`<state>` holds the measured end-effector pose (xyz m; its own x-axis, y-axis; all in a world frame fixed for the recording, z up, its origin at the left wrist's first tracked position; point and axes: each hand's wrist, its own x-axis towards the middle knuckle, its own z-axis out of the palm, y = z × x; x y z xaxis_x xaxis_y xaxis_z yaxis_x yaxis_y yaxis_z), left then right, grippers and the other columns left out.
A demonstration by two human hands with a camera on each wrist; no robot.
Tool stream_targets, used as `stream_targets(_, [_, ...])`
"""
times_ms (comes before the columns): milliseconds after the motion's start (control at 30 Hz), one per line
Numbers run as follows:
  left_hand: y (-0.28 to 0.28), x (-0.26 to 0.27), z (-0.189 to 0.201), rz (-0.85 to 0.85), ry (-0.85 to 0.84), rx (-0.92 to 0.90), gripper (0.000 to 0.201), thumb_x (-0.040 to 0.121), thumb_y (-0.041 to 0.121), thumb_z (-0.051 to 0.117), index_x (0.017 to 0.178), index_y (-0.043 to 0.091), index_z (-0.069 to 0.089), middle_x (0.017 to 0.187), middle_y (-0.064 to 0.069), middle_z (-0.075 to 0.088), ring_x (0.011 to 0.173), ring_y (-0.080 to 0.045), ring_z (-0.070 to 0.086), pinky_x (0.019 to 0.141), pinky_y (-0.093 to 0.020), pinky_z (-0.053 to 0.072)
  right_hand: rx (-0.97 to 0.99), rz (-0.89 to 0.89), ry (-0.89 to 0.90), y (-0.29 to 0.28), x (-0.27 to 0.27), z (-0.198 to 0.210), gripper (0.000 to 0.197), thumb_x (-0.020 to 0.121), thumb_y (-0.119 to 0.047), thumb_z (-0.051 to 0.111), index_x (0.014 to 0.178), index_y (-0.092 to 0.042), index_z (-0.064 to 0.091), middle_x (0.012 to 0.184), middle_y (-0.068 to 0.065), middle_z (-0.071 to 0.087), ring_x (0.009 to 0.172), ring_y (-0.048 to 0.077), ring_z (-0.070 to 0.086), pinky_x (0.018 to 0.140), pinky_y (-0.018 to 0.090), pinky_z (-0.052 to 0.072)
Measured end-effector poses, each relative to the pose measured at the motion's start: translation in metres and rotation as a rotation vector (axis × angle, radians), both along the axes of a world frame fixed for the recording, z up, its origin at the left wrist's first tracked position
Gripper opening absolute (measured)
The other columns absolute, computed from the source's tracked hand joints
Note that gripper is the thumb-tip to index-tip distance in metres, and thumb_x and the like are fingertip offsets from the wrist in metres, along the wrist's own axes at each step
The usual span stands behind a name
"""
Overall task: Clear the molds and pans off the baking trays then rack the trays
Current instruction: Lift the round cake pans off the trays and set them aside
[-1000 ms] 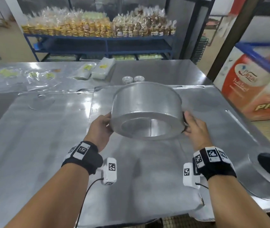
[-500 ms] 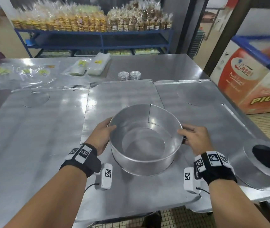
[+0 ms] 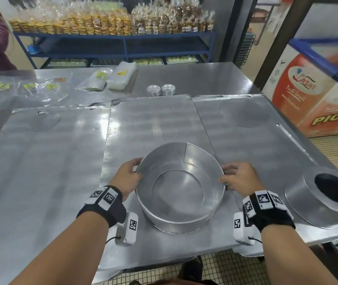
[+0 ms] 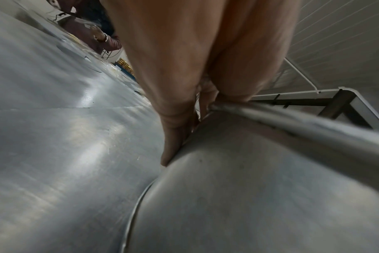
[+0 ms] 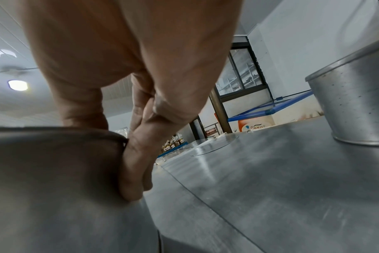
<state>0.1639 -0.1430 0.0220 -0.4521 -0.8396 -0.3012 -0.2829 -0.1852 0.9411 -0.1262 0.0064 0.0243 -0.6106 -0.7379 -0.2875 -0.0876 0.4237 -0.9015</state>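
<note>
Round pan (image 3: 179, 194) upright on middle tray (image 3: 149, 120), nothing inside; left hand (image 3: 127, 175) and right hand (image 3: 239, 177) fingers clamped on its rim.

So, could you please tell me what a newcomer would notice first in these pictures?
A big round pan sits open side up on the middle tray, with the left hand and right hand gripping its rim on either side. A second pan stands at the table's near right corner, and bagged biscuits fill the blue shelf behind.

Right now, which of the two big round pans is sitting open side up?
The round pan held between the left hand and right hand; you can see its inside floor. The other pan, at the right edge, stands upside down.
</note>
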Motion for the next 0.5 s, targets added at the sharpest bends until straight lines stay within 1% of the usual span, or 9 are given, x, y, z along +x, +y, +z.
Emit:
stream_targets(33, [0.0, 0.0, 0.0, -0.009, -0.007, -0.014, 0.05, 0.085, -0.006, 0.064, 0.131, 0.013, 0.063, 0.121, -0.006, 0.07, 0.1, -0.028, 0.072, 0.086, -0.045, 0.06, 0.016, 0.005, 0.015, 0.001, -0.001, -0.001, 0.031, 0.068, 0.014, 0.071, 0.078, -0.015, 0.07, 0.078, 0.014, 0.071, 0.059, 0.026, 0.065, 0.055, 0.034, 0.055])
stream_targets(133, [-0.004, -0.004, 0.0, -0.03, -0.082, -0.057, 0.048, 0.084, -0.01, 0.059, 0.125, 0.014, 0.068, 0.115, -0.001, 0.072, 0.101, -0.026, 0.071, 0.085, -0.045, 0.06, 0.057, 0.017, 0.051, 0.002, 0.0, 0.001, 0.03, 0.065, 0.01, 0.075, 0.077, -0.017, 0.071, 0.078, 0.013, 0.071, 0.061, 0.027, 0.064, 0.059, 0.045, 0.057])
stream_targets(167, [-0.007, -0.007, -0.001, -0.038, -0.132, -0.072, 0.047, 0.084, -0.009, 0.057, 0.123, 0.014, 0.068, 0.113, -0.001, 0.072, 0.101, -0.026, 0.071, 0.085, -0.046, 0.061, 0.066, 0.017, 0.053, 0.001, 0.0, 0.002, 0.03, 0.065, 0.011, 0.075, 0.077, -0.017, 0.07, 0.079, 0.013, 0.07, 0.062, 0.027, 0.064, 0.059, 0.043, 0.057])
stream_targets(233, [-0.016, -0.014, 0.002, -0.081, -0.283, -0.127, 0.036, 0.087, 0.0, 0.056, 0.119, 0.013, 0.068, 0.11, -0.002, 0.071, 0.1, -0.026, 0.068, 0.085, -0.046, 0.06, 0.087, 0.015, 0.065, -0.001, 0.001, 0.004, 0.03, 0.067, 0.013, 0.073, 0.076, -0.015, 0.069, 0.08, 0.012, 0.068, 0.061, 0.026, 0.064, 0.053, 0.036, 0.058])
stream_targets(267, [-0.021, -0.019, 0.004, -0.125, -0.387, -0.168, 0.031, 0.088, 0.005, 0.056, 0.115, 0.012, 0.068, 0.108, -0.005, 0.07, 0.099, -0.027, 0.067, 0.084, -0.042, 0.058, 0.102, 0.015, 0.083, -0.003, 0.001, 0.006, 0.028, 0.068, 0.013, 0.072, 0.076, -0.014, 0.068, 0.08, 0.012, 0.067, 0.058, 0.024, 0.063, 0.049, 0.032, 0.056])
stream_targets(333, [-0.031, -0.03, 0.012, -0.232, -0.593, -0.224, 0.02, 0.087, 0.011, 0.056, 0.104, 0.008, 0.066, 0.106, -0.01, 0.068, 0.093, -0.028, 0.063, 0.075, -0.033, 0.051, 0.134, 0.03, 0.142, -0.007, 0.0, 0.008, 0.025, 0.07, 0.011, 0.072, 0.075, -0.013, 0.067, 0.079, 0.011, 0.065, 0.052, 0.021, 0.06, 0.043, 0.026, 0.052])
stream_targets(400, [-0.038, -0.046, 0.024, -0.342, -0.763, -0.245, 0.012, 0.089, 0.016, 0.056, 0.097, 0.008, 0.059, 0.103, -0.01, 0.064, 0.089, -0.027, 0.058, 0.069, -0.028, 0.043, 0.179, 0.071, 0.195, -0.013, -0.003, 0.011, 0.02, 0.07, 0.007, 0.073, 0.077, -0.011, 0.067, 0.08, 0.011, 0.066, 0.05, 0.02, 0.06, 0.04, 0.024, 0.05])
stream_targets(433, [-0.04, -0.056, 0.032, -0.402, -0.844, -0.257, 0.009, 0.092, 0.017, 0.055, 0.094, 0.008, 0.056, 0.099, -0.009, 0.06, 0.087, -0.026, 0.057, 0.067, -0.028, 0.041, 0.205, 0.104, 0.213, -0.016, -0.006, 0.014, 0.017, 0.071, 0.005, 0.074, 0.079, -0.009, 0.068, 0.079, 0.011, 0.066, 0.05, 0.019, 0.061, 0.039, 0.023, 0.05])
stream_targets(500, [-0.048, -0.077, 0.046, -0.524, -0.976, -0.308, 0.017, 0.097, 0.019, 0.052, 0.086, 0.007, 0.056, 0.091, -0.013, 0.057, 0.083, -0.026, 0.056, 0.062, -0.027, 0.039, 0.239, 0.179, 0.238, -0.023, -0.011, 0.019, 0.013, 0.074, 0.001, 0.075, 0.083, -0.004, 0.069, 0.077, 0.012, 0.067, 0.049, 0.02, 0.062, 0.04, 0.024, 0.051])
